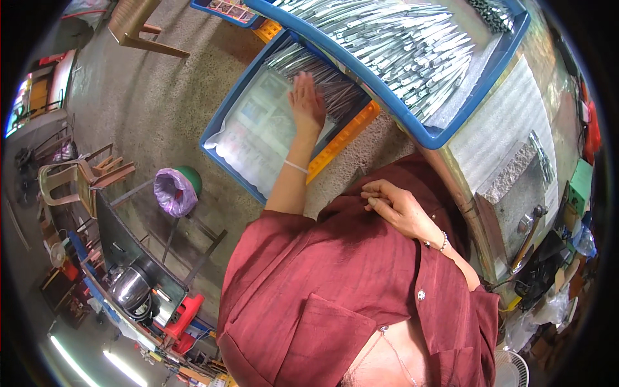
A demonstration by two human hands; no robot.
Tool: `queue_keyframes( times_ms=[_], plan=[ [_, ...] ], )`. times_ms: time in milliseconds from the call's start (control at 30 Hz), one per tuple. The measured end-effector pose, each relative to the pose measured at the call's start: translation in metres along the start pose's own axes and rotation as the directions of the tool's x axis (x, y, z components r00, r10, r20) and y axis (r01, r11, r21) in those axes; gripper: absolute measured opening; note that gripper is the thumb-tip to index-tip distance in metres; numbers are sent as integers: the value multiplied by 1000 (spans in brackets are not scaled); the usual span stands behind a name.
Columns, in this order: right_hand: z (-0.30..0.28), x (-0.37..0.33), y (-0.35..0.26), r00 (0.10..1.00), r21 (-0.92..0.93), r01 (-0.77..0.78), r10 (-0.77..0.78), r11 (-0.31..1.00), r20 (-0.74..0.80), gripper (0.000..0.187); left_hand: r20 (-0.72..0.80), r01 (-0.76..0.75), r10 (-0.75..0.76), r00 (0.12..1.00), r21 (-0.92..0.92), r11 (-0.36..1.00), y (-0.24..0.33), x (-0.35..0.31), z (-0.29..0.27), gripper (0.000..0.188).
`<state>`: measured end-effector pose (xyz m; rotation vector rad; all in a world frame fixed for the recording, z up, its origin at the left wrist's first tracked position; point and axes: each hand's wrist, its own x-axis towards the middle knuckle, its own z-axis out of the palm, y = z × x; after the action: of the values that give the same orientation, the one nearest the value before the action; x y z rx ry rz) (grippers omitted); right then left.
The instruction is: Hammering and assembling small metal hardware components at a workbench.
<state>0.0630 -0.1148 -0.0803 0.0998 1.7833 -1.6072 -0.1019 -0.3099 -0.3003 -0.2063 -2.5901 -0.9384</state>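
Note:
My left hand (307, 103) reaches down into a blue plastic bin (213, 135) on the left, its fingers stretched out and nothing visible in them. It lies over the border between a clear plastic sheet (248, 122) and a pile of thin metal strips (332, 90); whether it touches them, I cannot tell. Close to my body, my right hand (403, 211) hangs with loosely bent fingers, the thumb slightly apart, and no object shows in it. A larger blue tray (429, 138) sits higher at the far right, filled with many slim shiny metal pieces (400, 51) with holed ends.
Orange plastic (342, 138) edges the lower bin. To my right is a worktable with white foam sheeting (516, 109) and a metal block with a handled lever (525, 238). A lined green waste bin (177, 190), a chair (61, 184) and a stool (138, 26) stand leftward.

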Motion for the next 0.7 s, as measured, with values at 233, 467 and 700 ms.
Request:
queue_keyframes(
  times_ms=[233,467,700],
  plan=[
    [-5,-5,5,996,-135,83,-86,987,-17,27,383,-160,91,919,152,975,9,-19,-18,41],
    [-8,-11,-3,996,-236,84,-87,968,-5,26,314,-89,90,945,-18,996,1,-16,-18,37],
    [-27,-30,4,975,-234,143,-178,962,-136,24,127,529,-518,846,-315,788,-24,-20,-14,32]
  ],
)
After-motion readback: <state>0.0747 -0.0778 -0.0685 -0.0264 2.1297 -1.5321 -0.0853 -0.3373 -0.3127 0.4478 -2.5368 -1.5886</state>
